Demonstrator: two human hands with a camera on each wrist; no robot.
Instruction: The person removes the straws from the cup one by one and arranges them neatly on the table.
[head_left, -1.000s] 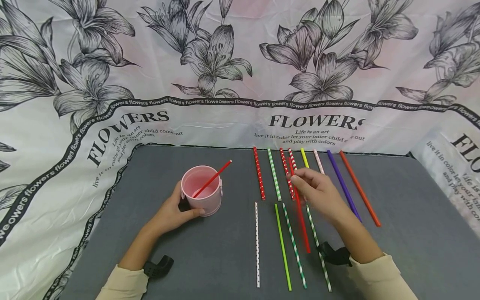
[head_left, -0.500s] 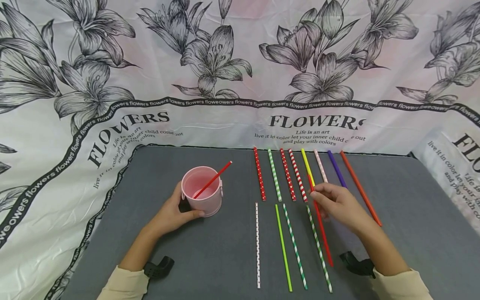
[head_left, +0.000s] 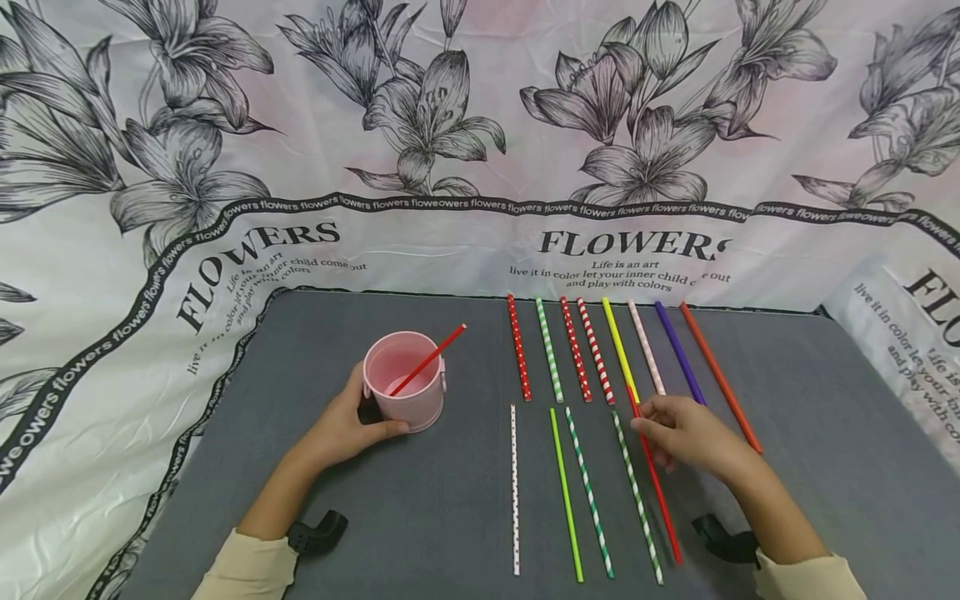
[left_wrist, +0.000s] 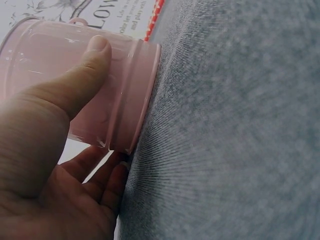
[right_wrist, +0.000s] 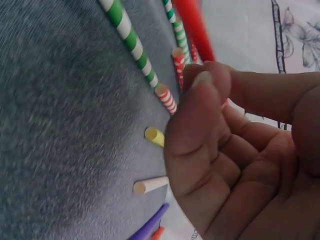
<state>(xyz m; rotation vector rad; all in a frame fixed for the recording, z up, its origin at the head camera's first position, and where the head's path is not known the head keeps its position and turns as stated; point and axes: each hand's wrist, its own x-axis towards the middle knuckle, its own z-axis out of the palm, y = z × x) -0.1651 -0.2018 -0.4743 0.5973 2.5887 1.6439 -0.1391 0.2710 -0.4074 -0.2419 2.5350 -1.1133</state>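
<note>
My left hand (head_left: 352, 429) holds a small pink bucket (head_left: 408, 408) by its side, thumb in front and fingers behind, as the left wrist view also shows. Inside the bucket leans a red straw (head_left: 442, 346), its top sticking out past the rim. On the right, my right hand (head_left: 686, 433) pinches another red straw (head_left: 660, 492) near its upper end, between thumb and index finger. That straw slants beside a green-and-white striped straw (head_left: 637, 496), and its top is close to the lower end of a yellow straw (head_left: 618, 342).
A back row holds several straws, among them a red dotted one (head_left: 518, 350), a purple one (head_left: 678, 350) and an orange one (head_left: 720, 375). In front lie a white dotted straw (head_left: 515, 492) and a lime green straw (head_left: 566, 496). Flowered cloth (head_left: 450, 242) borders the grey table (head_left: 420, 517).
My right hand has moved right and toward me with the red straw, from over the back row to right of the green-and-white striped straw. The left hand and bucket stay in place.
</note>
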